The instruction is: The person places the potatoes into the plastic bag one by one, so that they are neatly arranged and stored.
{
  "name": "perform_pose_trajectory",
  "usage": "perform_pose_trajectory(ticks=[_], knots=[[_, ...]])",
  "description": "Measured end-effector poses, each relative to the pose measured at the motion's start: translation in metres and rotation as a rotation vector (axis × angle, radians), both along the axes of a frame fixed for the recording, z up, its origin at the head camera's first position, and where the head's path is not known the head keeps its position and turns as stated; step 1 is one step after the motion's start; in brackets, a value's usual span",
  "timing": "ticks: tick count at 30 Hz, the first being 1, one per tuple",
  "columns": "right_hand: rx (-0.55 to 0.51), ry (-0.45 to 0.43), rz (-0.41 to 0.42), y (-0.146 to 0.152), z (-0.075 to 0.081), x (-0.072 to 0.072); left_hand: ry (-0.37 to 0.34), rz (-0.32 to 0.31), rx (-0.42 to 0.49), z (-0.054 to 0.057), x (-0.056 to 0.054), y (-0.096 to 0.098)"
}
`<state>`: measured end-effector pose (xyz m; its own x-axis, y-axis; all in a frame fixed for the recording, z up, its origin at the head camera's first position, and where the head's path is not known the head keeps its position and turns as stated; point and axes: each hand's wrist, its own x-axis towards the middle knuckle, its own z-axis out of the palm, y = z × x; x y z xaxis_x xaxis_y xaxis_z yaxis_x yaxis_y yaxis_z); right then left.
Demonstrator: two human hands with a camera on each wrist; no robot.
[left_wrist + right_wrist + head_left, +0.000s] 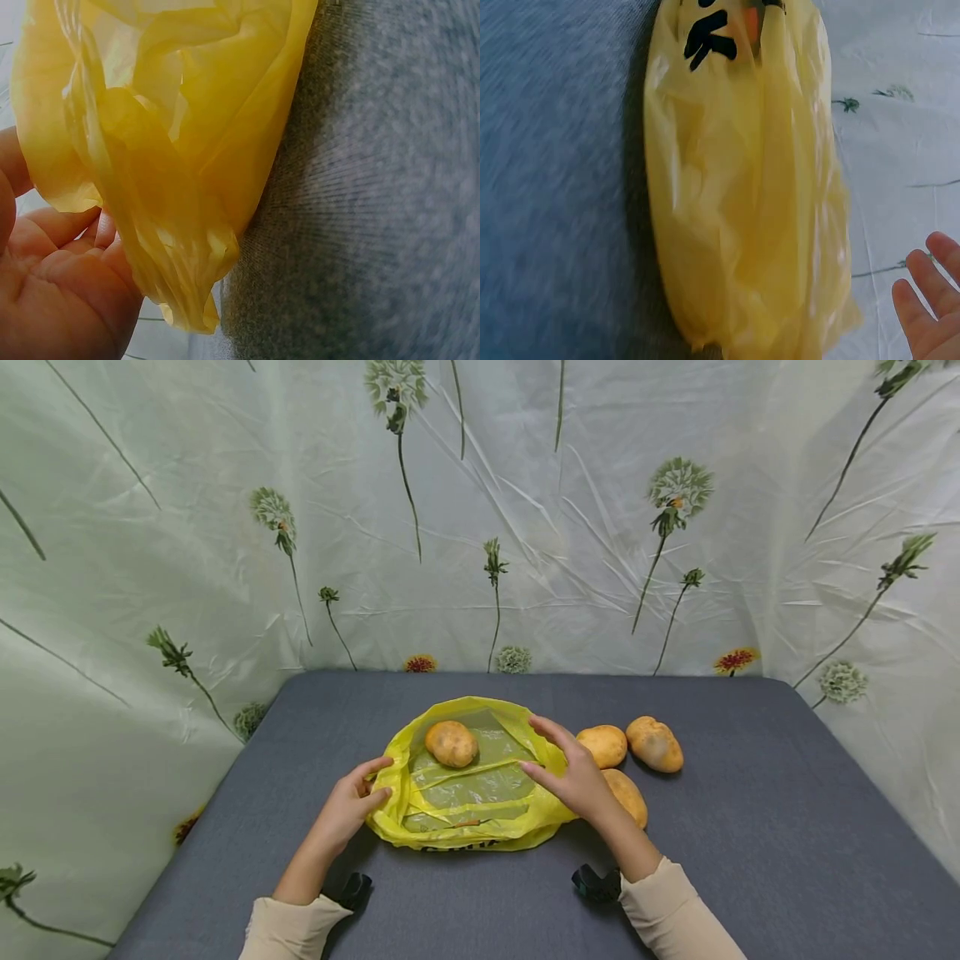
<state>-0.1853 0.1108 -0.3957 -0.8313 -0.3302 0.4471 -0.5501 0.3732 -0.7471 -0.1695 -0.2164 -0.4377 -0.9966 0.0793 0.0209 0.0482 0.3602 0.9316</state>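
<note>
A yellow plastic bag [480,839] lies on the table with its mouth spread wide. One potato [452,743] is inside it, towards the back. At the bag's left rim, my left hand [347,806] holds the plastic with its thumb and fingers; in the left wrist view, folds of the bag [187,150] partly cover those fingers. Over the right rim hovers my right hand [573,777], fingers spread and nothing in them. The right wrist view shows its fingers [930,292] apart from the bag [742,195].
Right of the bag are three more potatoes: one at the back [602,746], one farther right [655,744], and one [626,797] partly behind my right hand. The dark grey table [750,860] meets a flower-printed curtain [585,568] at its far edge.
</note>
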Motion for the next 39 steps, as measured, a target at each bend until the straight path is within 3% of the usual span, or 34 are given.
perform_pose_trajectory(ticks=[3, 7, 10, 16, 17, 23, 24, 29, 39], knots=[[0.007, 0.011, 0.000, 0.004, 0.011, 0.010, -0.003, 0.000, 0.001, 0.000, 0.000, 0.000], [0.014, 0.004, -0.005, 0.011, 0.017, 0.019, -0.064, 0.011, -0.011, 0.001, -0.001, -0.001], [0.019, 0.016, -0.016, 0.020, 0.005, 0.015, -0.086, 0.016, -0.010, 0.001, -0.002, 0.000], [0.056, 0.127, -0.067, 0.040, -0.025, 0.005, -0.073, 0.017, -0.022, 0.000, -0.003, 0.000], [0.027, 0.151, -0.045, 0.045, -0.035, 0.000, -0.072, 0.017, -0.023, -0.001, -0.003, 0.000], [0.024, 0.202, -0.074, 0.057, -0.039, 0.006, -0.078, 0.016, -0.011, -0.002, -0.003, -0.001], [0.056, 0.198, -0.109, 0.057, -0.030, 0.013, -0.078, 0.014, -0.008, -0.002, -0.003, -0.001], [0.060, 0.209, -0.127, 0.065, -0.029, 0.018, -0.080, 0.017, -0.009, -0.002, -0.002, -0.001], [0.067, 0.212, -0.161, 0.086, -0.039, 0.025, -0.078, 0.020, -0.028, -0.001, -0.002, 0.000]])
